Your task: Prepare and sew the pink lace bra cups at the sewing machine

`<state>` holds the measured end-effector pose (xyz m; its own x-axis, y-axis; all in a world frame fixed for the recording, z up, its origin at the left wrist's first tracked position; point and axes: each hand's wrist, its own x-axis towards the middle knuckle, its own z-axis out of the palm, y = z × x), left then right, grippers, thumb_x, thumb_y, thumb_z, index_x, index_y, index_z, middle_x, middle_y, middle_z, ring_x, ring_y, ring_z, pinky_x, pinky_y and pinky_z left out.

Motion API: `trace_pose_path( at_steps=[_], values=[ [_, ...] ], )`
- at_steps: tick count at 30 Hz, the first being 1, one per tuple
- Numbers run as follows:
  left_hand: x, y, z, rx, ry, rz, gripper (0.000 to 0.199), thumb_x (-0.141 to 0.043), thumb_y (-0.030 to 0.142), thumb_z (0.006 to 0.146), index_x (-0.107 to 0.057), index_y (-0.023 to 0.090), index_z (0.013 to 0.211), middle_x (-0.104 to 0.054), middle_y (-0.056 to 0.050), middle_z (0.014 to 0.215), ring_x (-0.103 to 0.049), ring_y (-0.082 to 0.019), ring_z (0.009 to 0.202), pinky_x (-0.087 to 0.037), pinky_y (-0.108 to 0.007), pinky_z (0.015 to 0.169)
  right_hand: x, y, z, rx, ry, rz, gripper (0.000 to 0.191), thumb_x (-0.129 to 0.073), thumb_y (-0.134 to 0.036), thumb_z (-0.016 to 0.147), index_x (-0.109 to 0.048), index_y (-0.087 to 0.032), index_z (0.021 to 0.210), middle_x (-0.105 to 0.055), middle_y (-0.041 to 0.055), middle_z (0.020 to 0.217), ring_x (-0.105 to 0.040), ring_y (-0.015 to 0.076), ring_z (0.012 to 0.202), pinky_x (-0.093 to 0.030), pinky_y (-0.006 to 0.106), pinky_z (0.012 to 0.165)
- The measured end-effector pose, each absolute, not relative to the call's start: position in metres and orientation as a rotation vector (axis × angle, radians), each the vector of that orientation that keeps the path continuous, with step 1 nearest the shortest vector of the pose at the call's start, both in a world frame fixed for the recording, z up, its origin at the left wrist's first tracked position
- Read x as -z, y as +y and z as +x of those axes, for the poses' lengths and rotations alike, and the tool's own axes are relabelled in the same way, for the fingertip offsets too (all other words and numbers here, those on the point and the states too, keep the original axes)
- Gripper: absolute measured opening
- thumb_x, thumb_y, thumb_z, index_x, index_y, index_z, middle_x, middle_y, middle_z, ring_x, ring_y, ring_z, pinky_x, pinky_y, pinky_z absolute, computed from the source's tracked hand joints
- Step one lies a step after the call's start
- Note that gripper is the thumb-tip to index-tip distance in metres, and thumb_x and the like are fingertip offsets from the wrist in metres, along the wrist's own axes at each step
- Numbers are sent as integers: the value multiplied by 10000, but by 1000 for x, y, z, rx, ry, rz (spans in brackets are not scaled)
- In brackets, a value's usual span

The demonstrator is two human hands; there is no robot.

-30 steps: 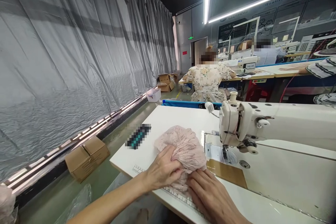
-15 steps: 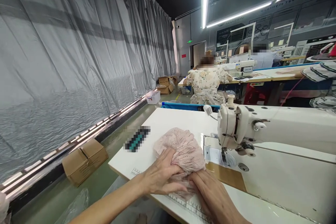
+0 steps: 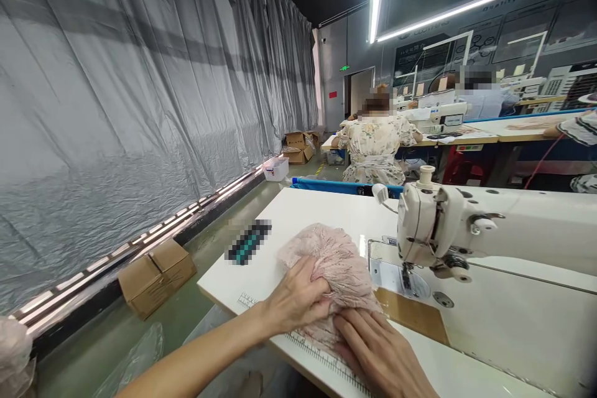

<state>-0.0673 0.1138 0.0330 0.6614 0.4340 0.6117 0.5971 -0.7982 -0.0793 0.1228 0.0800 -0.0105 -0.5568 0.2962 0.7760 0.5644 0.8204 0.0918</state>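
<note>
A bunched piece of pale pink lace fabric (image 3: 333, 258) lies on the white sewing table (image 3: 298, 211), left of the sewing machine's needle area. Curled fingers of my left hand (image 3: 301, 295) grip its near left side, with thumb and fingers pinching a fold. My right hand (image 3: 373, 342) is at the near edge, fingers close together and pressed into the cloth. Some fingertips and the right thumb are hidden in or under the fabric. The white sewing machine (image 3: 433, 230) stands to the right, its presser foot (image 3: 408, 277) over the metal plate.
A blurred dark and green item (image 3: 249, 242) lies at the table's left. Ruler marks (image 3: 321, 357) run along the near edge. A cardboard box (image 3: 157, 277) is on the floor beside a grey curtain (image 3: 116, 106). Ahead, a person in a floral top (image 3: 377, 146) sits at another machine.
My left fingers have curled in from a more spread pose and now pinch the fabric. The right hand stays at the near edge. The view has turned slightly left.
</note>
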Motion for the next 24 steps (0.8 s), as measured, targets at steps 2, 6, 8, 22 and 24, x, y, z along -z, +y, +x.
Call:
trace_pose_path(
  at_steps=[2, 6, 8, 22, 24],
  values=[
    [-32, 116, -68, 840, -825, -2603, 75, -546, 154, 772, -487, 172, 729, -406, -30, 776, -430, -185, 745, -378, -266, 622, 13, 83, 121, 427, -2193, -646, 309, -273, -185, 1000, -556, -175, 878, -603, 36, 715, -553, 173, 618, -389, 298, 606],
    [-32, 117, -70, 818, -822, -2619, 87, -558, 153, 758, -480, 174, 725, -413, -32, 791, -436, -182, 752, -369, -264, 627, 7, 82, 124, 342, -2225, -658, 414, -177, -241, 1023, -536, -204, 819, -609, 16, 722, -572, 155, 627, -401, 271, 602],
    [-32, 116, -71, 806, -818, -2632, 94, -563, 152, 754, -477, 174, 720, -420, -35, 797, -440, -185, 757, -366, -268, 629, 3, 81, 127, 302, -2228, -681, 441, -149, -272, 1028, -532, -217, 816, -616, 3, 720, -589, 139, 631, -403, 251, 589],
    [-46, 110, -75, 731, -841, -2744, 103, -568, 186, 857, -505, 164, 778, -429, -32, 842, -457, -174, 797, -384, -258, 659, 2, 84, 127, 398, -2146, -769, 246, -304, -79, 888, -497, -216, 819, -559, 3, 638, -534, 149, 522, -329, 258, 496],
    [-46, 110, -75, 711, -832, -2751, 210, -620, 316, 856, -504, 163, 770, -423, -29, 843, -458, -178, 805, -399, -264, 670, -1, 86, 126, 409, -2145, -781, 254, -298, -75, 892, -490, -216, 804, -550, 6, 639, -523, 152, 525, -315, 262, 492]
  ],
)
